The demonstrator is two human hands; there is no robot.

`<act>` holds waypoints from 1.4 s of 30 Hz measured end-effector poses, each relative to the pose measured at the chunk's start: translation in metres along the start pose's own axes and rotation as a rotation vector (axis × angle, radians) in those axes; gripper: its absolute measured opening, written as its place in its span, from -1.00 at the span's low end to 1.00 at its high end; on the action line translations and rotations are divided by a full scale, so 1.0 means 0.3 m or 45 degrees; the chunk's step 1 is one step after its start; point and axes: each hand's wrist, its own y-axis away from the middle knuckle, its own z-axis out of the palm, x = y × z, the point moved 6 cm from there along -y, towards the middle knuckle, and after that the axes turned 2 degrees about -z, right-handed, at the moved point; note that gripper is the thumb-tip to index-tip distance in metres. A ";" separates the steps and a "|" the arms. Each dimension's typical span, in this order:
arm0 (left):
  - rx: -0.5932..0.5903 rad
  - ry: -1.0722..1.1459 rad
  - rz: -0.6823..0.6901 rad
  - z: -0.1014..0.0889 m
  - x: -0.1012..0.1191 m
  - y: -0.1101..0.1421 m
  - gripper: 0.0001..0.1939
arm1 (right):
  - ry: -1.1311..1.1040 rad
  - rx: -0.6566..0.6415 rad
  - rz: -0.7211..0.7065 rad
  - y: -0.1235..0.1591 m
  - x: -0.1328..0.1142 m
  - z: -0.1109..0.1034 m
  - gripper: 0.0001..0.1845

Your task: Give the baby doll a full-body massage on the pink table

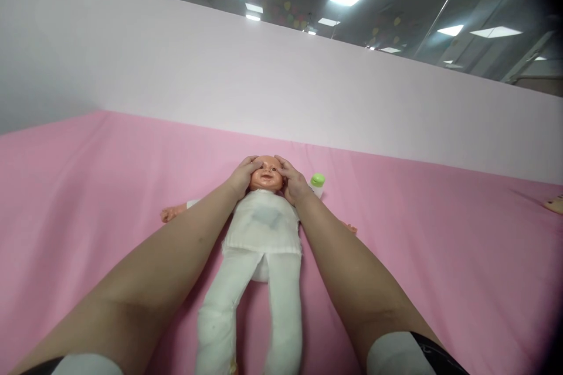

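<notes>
A baby doll [264,220] with a hard plastic head and a white cloth body lies on its back, legs pointing towards me. My left hand [243,177] cups one side of the doll's head, thumb on the cheek near the eye. On the other side, my right hand [292,179] is curved round the head in the same way. Both forearms pass over the doll's outstretched arms and hide much of them. Just beyond my right wrist is a bottle with a green cap [317,180], its lower part partly hidden.
Pink sheeting [417,234] covers the surface under the doll. Behind it rises a plain white wall panel [272,82], with glass above reflecting ceiling lights. At the far right edge, a skin-coloured object [555,204] is only partly in view.
</notes>
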 end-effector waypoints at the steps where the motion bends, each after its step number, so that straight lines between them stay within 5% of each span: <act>1: 0.002 -0.008 0.005 -0.002 -0.001 -0.002 -0.58 | 0.045 -0.008 -0.011 0.002 0.000 0.004 -0.20; 7: 0.007 -0.108 0.090 -0.012 -0.003 -0.022 -0.52 | 0.759 0.147 -0.228 0.017 -0.034 0.009 -0.32; 13: 0.110 -0.331 0.214 -0.044 -0.001 -0.033 -0.38 | 1.114 0.314 -0.320 0.067 -0.069 0.015 -0.39; 19: 0.277 -0.679 0.353 -0.055 0.065 0.046 -0.54 | 1.399 0.368 -0.391 0.135 -0.066 0.064 -0.37; 24: 0.304 -0.872 0.418 -0.044 0.108 0.137 -0.54 | 1.450 0.231 -0.379 0.149 -0.078 0.049 -0.30; 30: 0.042 -0.997 0.377 -0.047 0.109 0.152 -0.20 | 1.270 0.022 -0.282 0.157 -0.101 -0.010 0.04; 36: 0.018 -0.893 0.264 -0.060 0.085 0.118 -0.12 | 1.199 0.151 -0.254 0.150 -0.089 -0.012 0.19; 42: -0.099 -0.796 0.215 -0.037 0.088 0.121 -0.24 | 1.180 0.143 -0.256 0.146 -0.092 -0.018 0.12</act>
